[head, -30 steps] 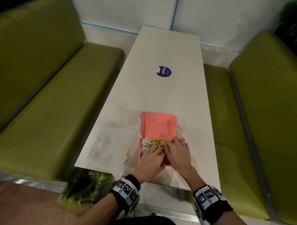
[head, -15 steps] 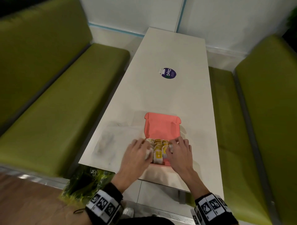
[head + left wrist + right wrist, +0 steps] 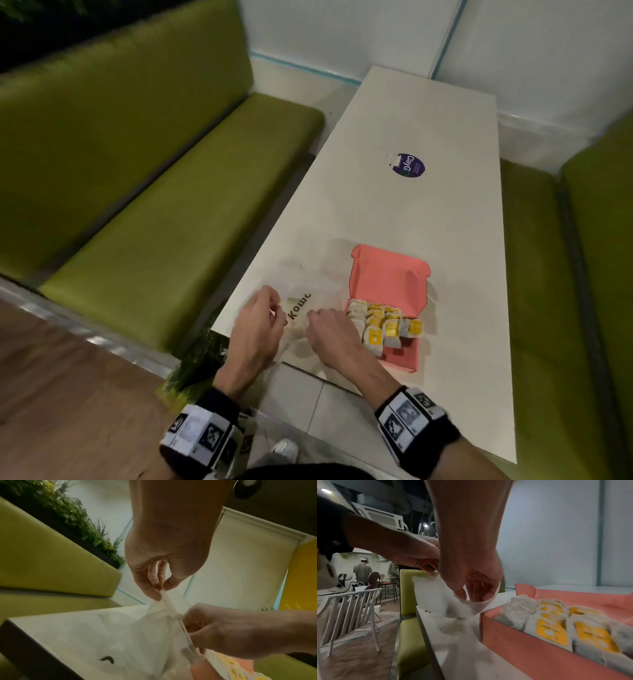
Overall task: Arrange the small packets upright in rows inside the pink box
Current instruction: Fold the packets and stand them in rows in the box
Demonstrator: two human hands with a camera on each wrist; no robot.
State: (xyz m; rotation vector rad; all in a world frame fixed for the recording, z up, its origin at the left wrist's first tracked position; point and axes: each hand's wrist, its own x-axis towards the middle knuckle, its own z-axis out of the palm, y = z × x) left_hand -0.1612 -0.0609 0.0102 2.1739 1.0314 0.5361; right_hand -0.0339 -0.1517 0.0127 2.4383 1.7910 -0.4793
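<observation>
The pink box [image 3: 403,360] lies open near the table's front edge, its lid [image 3: 387,277] folded back. Small white packets with yellow labels [image 3: 380,325] stand in rows in its far part; the near part of its floor is bare. Left of the box lies a clear plastic zip bag [image 3: 301,308]. My left hand [image 3: 274,305] pinches the bag's zip rim [image 3: 169,605] between thumb and fingers. My right hand [image 3: 313,317] grips the same rim closer to the box, with fingers curled at the bag's mouth [image 3: 476,592]. What the bag contains is not discernible.
The white table [image 3: 411,212] carries a round purple sticker [image 3: 409,165]. Green benches [image 3: 171,212] flank it on both sides, with a wall behind. A green bag [image 3: 195,370] sits on the floor under the near left corner. A person stands far off near white chairs [image 3: 362,569].
Both hands have left the packets in the box and moved left onto the plastic bag, now holding its rim. The head view has swung left.
</observation>
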